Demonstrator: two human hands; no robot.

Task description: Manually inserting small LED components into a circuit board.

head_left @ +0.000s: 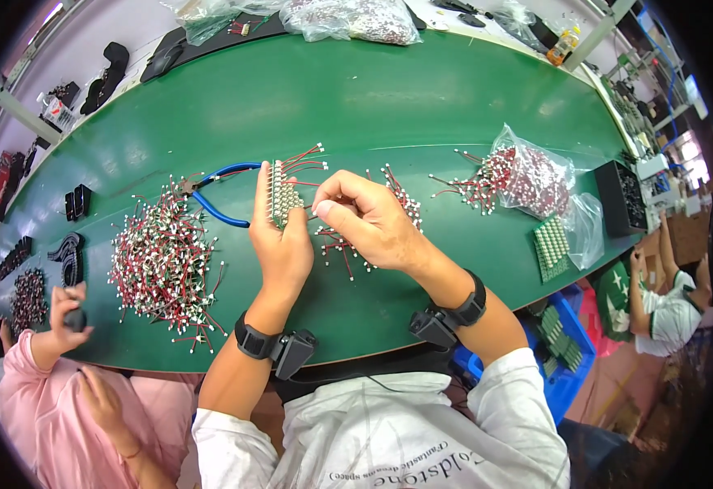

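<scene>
Left hand (pixel 280 247) grips circuit-board panel (pixel 283 198); right hand (pixel 375 226) pinches narrowly, apparently on red wire lead (pixel 304 183). Likely lead-fitting step; next move calls for steady panel, fine alignment.

My left hand (pixel 281 251) holds connector-studded panel (pixel 283 194) near frame centre; my right hand (pixel 375 226) pinches just beside it. Blue-handled pliers (pixel 220 213) left of centre, wired-connector pile (pixel 161 269) farther left.
</scene>
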